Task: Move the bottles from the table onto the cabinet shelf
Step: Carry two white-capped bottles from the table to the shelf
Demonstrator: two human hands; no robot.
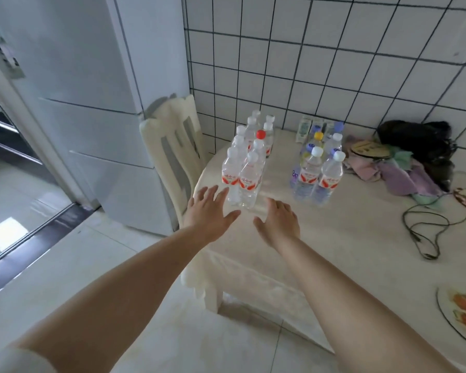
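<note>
We see two bare forearms — no watch, rings or bands on either. Left hand (209, 211) and right hand (277, 222) are bare, ungloved. A pale grey-white sleeve (14, 359) edge shows at the left upper arm — right sleeve is out of frame.

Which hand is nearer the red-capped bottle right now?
Left. The left hand reaches beside the near end of the cluster holding the red-capped bottle; the right hand hovers lower, right of that cluster.
</note>
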